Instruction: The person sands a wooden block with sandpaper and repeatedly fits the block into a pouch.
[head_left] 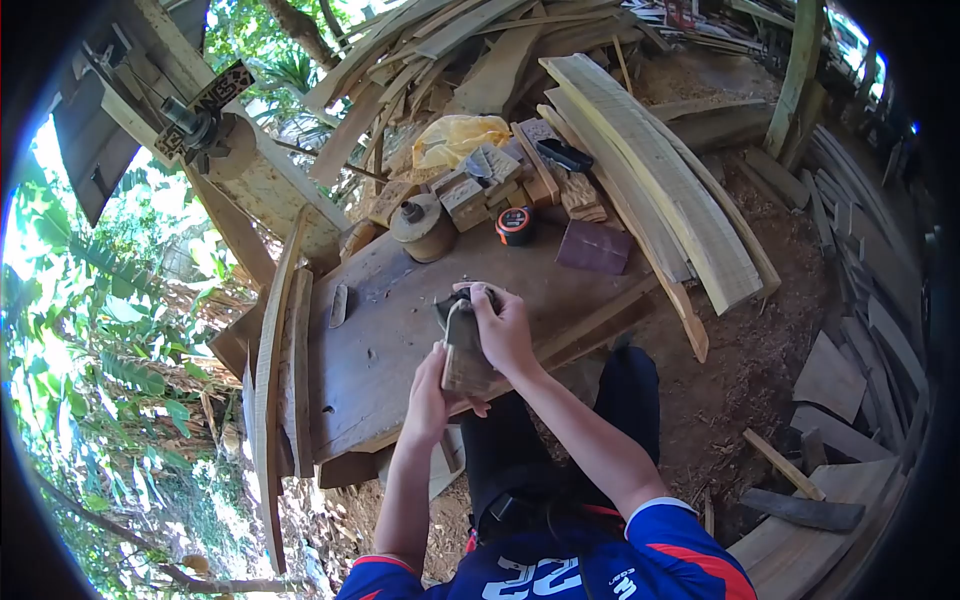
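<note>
Over the front edge of the wooden workbench (385,325), a wooden block (467,362) is held between both hands. My left hand (432,395) grips its lower left side, the fingers wrapped round and partly beneath it. My right hand (503,332) is closed at the block's upper end, around a small dark part there that is too small to make out. A thin pale strip runs along the block's left side. Beyond the hands, an orange and black tape measure (514,226) and a dark red sheet (593,247) lie on the bench.
A round lidded container (423,228), wooden blocks (463,197) and a yellow plastic bag (455,143) stand at the back of the bench. Long planks (660,190) extend along its right. Curved boards (268,400) lean at its left edge. Scrap wood (830,378) lies on the right.
</note>
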